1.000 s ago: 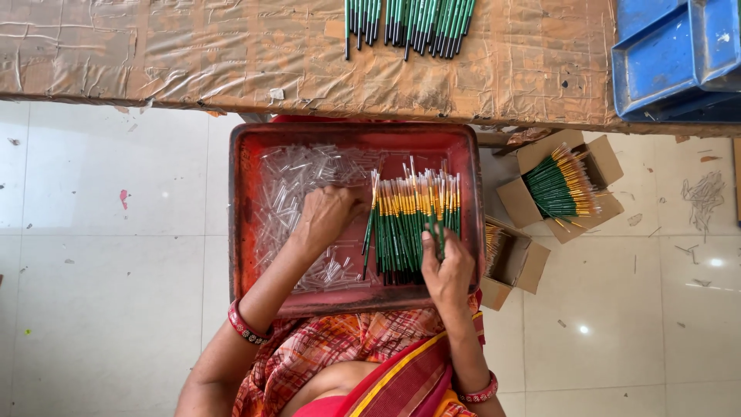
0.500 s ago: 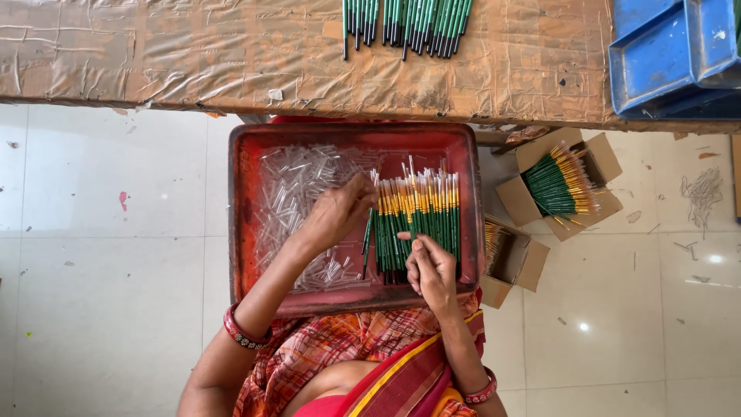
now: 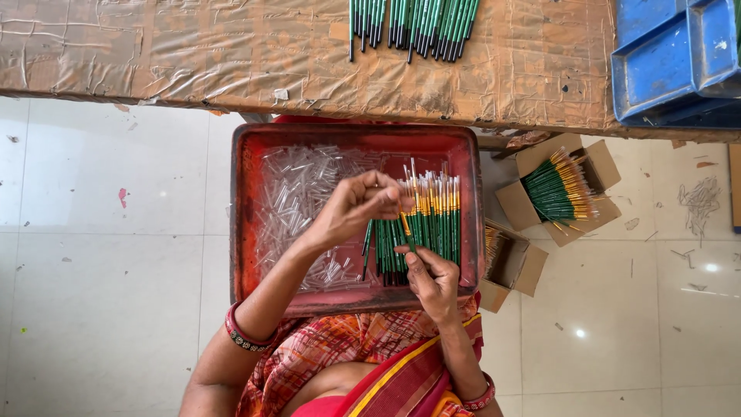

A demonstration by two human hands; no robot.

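Over the red tray (image 3: 243,224), both hands grasp one green brush (image 3: 407,232): left hand (image 3: 359,207) at its tip, right hand (image 3: 432,279) at its handle.

Red tray (image 3: 241,216), green-handled brushes (image 3: 432,232)

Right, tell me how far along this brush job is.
Done, it seems: capped green brushes on the table and a full cardboard box. In hand: the right hand holds one green brush while the left hand works at its tip. Left: the brush pile and clear caps in the red tray.
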